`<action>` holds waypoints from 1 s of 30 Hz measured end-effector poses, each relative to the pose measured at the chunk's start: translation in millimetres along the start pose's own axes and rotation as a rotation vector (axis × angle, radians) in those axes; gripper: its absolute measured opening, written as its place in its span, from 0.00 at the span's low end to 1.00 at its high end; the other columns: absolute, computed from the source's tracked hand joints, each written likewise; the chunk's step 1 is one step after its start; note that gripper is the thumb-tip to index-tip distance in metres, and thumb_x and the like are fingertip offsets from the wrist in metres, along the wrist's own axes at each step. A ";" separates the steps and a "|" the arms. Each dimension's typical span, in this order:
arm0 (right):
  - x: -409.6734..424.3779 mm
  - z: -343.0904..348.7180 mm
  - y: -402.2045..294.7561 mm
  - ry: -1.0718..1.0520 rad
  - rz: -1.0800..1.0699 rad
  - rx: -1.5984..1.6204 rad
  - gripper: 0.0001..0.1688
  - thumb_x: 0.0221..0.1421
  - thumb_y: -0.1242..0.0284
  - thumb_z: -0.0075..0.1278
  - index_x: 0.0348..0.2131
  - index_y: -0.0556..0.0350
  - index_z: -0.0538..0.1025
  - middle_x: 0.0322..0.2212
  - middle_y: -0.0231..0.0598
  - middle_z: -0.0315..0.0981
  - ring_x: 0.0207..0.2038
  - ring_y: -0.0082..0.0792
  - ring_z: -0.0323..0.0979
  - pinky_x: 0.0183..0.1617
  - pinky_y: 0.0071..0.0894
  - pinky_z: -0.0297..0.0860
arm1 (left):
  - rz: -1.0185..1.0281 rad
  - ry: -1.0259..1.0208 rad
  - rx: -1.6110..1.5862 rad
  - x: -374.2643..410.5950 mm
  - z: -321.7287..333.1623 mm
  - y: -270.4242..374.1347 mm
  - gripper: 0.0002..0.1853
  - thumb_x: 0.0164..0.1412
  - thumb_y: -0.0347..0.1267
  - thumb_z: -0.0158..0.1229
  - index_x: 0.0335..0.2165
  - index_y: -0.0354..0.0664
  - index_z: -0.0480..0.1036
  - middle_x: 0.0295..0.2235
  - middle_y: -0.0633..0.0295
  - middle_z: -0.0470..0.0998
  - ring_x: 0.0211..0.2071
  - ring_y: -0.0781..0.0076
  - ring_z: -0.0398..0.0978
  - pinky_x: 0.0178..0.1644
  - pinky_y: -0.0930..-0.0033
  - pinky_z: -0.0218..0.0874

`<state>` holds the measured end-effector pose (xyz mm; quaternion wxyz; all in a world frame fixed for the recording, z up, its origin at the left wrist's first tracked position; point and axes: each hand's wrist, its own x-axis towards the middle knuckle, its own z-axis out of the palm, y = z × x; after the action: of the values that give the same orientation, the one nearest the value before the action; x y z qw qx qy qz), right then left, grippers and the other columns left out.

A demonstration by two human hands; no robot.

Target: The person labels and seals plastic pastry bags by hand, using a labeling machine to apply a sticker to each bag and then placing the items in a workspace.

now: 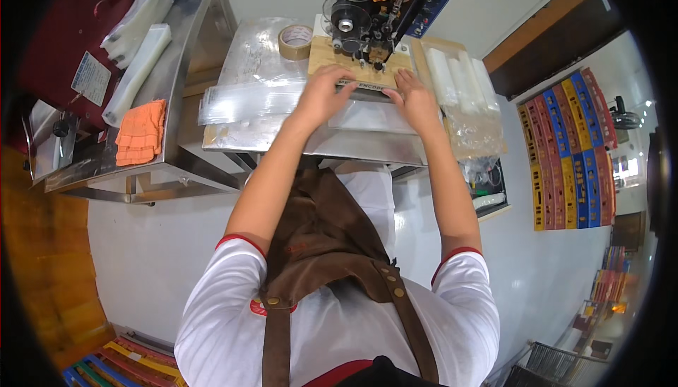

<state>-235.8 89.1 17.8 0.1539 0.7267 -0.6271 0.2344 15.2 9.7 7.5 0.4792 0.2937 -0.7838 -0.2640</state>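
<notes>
My left hand (pixel 324 93) rests at the front left of a wooden board (pixel 328 53) beneath a coding machine (pixel 371 16) with two reels. My right hand (pixel 416 98) lies at the board's front right corner, its fingers on the wood. Both thumbs point inward near the board's front edge, which bears printing. Whether either hand grips the board or a bag is not clear. Clear plastic bags (pixel 371 117) lie between my forearms, just in front of the board. A stack of clear bags (pixel 249 102) is left of my left hand. A roll of brown tape (pixel 295 41) stands behind it.
Rolled or bundled plastic bags (pixel 458 77) lie on the right of the steel table (pixel 318 146). A second steel table (pixel 175 85) on the left holds an orange cloth (pixel 140 133), long plastic bags (pixel 139 72) and a dark red machine (pixel 58 32). Stacked coloured crates (pixel 569 148) stand at the right.
</notes>
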 end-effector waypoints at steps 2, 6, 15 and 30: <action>7.5 6.8 9.6 -0.007 -0.013 -0.002 0.29 0.61 0.57 0.60 0.50 0.65 0.79 0.55 0.53 0.77 0.60 0.50 0.73 0.59 0.44 0.72 | 0.054 0.020 0.015 2.4 16.2 -4.4 0.06 0.56 0.28 0.66 0.33 0.38 0.82 0.37 0.53 0.83 0.45 0.49 0.77 0.56 0.53 0.63; 10.6 9.4 14.1 -0.048 -0.018 0.028 0.34 0.61 0.54 0.59 0.53 0.66 0.78 0.56 0.55 0.75 0.62 0.51 0.71 0.62 0.44 0.70 | -0.022 0.073 0.014 3.5 24.8 -9.9 0.04 0.55 0.27 0.66 0.31 0.39 0.82 0.35 0.54 0.83 0.44 0.49 0.77 0.55 0.53 0.63; 14.3 -1.2 6.4 -0.081 -0.009 0.069 0.33 0.61 0.56 0.60 0.52 0.68 0.78 0.57 0.56 0.74 0.63 0.51 0.69 0.65 0.44 0.68 | 0.042 0.194 0.222 2.3 38.9 -3.7 0.07 0.54 0.28 0.68 0.34 0.40 0.83 0.38 0.55 0.82 0.43 0.52 0.77 0.50 0.55 0.67; -59.1 -14.9 -97.4 -0.156 -0.364 -0.127 0.27 0.53 0.74 0.54 0.53 0.64 0.76 0.60 0.49 0.72 0.56 0.45 0.75 0.44 0.38 0.81 | -0.236 0.457 0.677 -60.5 -133.3 -44.8 0.17 0.59 0.37 0.68 0.41 0.38 0.74 0.40 0.49 0.78 0.48 0.45 0.74 0.55 0.50 0.64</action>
<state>-148.3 162.6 5.7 0.1901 0.8329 -0.5089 0.1057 167.6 4.4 -6.2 0.4834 0.5732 -0.6610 0.0271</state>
